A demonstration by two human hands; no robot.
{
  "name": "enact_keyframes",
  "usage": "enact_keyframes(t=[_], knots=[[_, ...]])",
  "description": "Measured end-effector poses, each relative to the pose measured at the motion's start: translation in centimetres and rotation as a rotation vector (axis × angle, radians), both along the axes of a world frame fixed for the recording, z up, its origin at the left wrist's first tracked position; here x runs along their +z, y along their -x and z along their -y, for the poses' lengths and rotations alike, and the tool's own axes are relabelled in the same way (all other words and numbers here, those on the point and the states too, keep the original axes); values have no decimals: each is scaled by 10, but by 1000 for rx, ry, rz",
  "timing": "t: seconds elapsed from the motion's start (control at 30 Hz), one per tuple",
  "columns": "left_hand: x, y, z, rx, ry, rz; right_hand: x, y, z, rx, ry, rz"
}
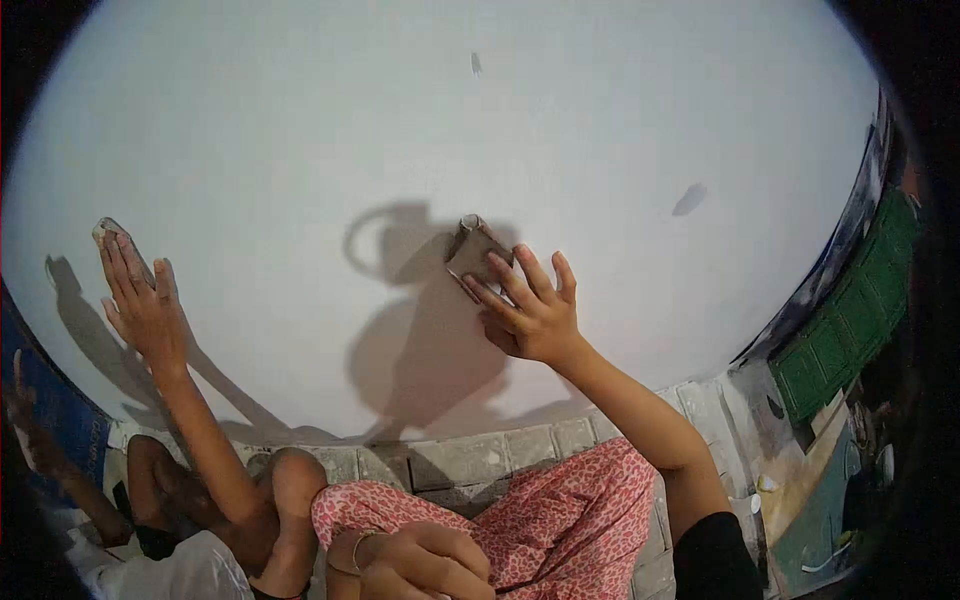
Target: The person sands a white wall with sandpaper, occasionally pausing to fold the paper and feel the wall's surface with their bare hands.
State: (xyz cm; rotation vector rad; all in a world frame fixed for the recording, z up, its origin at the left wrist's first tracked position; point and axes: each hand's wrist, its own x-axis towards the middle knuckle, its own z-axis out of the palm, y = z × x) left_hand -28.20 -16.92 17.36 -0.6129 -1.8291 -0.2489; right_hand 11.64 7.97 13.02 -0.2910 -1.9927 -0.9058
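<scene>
My right hand (pixel 535 312) presses a brown-grey piece of sandpaper (pixel 473 252) against the white wall (pixel 620 130). Its fingertips lie on the sheet with the fingers spread. One end of the sandpaper is curled into a small roll, and a dark shadow falls on the wall beside it. Low in the view, my left hand (pixel 428 562) is over my lap, in front of the pink patterned trousers (pixel 570 510). A thin bracelet circles its wrist. The left fingers are curled, and whatever may be inside them is hidden.
At left, another person's hand (pixel 145 310) holds a small pale piece (pixel 106 229) to the wall. That person's knees are close to my lap. Grey patches (pixel 690 199) mark the wall. Paving bricks (pixel 460 462) run along its foot, and a green mat (pixel 840 310) is at right.
</scene>
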Motion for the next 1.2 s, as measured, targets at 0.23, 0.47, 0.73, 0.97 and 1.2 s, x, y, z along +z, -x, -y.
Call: enact_keyframes(t=[0.23,0.47,0.73,0.97,1.2], knots=[[7,-5,-15,-78,-190,-53,0,-2,0,-6,25,29],[9,-4,-19,-307,-312,-174,32,-2,2,-20,228,-363],[7,8,-14,-165,-318,-99,76,-9,7,-67,149,-191],[-39,-266,-85,-1276,-423,243,51,-8,-7,82,92,268],[-83,-254,-135,-926,-163,510,79,11,16,97,125,295]])
